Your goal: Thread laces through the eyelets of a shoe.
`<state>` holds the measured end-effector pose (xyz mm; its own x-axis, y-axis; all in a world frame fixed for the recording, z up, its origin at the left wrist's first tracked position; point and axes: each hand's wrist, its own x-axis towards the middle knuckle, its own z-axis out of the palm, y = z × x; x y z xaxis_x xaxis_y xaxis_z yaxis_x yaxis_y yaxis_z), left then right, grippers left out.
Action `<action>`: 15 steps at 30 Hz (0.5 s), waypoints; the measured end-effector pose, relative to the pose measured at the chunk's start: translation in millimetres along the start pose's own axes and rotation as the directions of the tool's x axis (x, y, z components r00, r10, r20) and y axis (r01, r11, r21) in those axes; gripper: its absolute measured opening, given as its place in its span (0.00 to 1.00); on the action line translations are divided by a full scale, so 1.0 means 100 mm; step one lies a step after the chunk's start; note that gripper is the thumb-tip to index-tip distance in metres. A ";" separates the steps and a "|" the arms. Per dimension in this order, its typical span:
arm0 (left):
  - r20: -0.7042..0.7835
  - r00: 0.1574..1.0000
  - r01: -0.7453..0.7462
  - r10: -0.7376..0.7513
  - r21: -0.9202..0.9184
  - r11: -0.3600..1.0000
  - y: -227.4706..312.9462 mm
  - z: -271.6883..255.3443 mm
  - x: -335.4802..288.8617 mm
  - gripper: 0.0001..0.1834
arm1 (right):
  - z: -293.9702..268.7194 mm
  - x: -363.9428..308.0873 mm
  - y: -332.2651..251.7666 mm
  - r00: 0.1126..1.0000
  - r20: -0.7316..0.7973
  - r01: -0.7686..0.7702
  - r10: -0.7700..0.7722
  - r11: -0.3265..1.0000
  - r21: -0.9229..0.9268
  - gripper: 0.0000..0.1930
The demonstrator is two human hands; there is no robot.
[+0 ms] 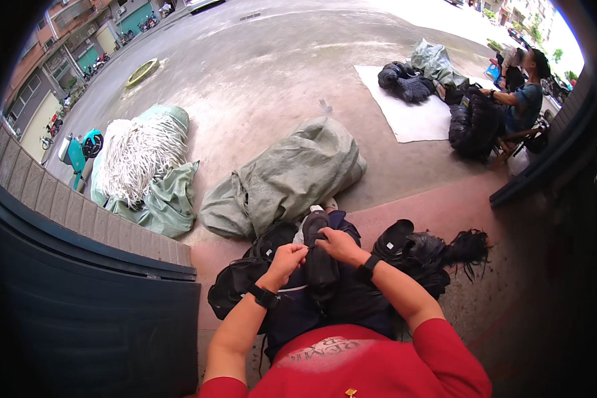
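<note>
Close together, the left hand [287,261] and the right hand [341,246] bend their fingers at a black pouch [322,272] on the lap [357,302], though whether they close on it cannot be told, while a grey-green sack [298,176] lies beyond and a person [525,105] sits farther off.

I face a daylit grey yard [265,73], with a tiled wall [73,209] near my left and buildings [43,53] at the far left.
</note>
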<state>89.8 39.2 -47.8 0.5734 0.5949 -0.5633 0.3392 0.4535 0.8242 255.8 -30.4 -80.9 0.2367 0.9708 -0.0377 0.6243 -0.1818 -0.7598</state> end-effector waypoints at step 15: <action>-0.132 0.868 -0.224 0.479 0.756 0.614 -0.25 -0.09 0.48 0.09 | 0.00 0.33 0.03 0.962 0.235 0.176 -0.140 0.974 -0.141 0.16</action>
<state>102.2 62.0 -96.2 0.5619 0.8209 -0.1016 0.6438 -0.3569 0.6769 265.7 0.6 -84.5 -0.0348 0.9960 -0.0825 0.7547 -0.0279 -0.6554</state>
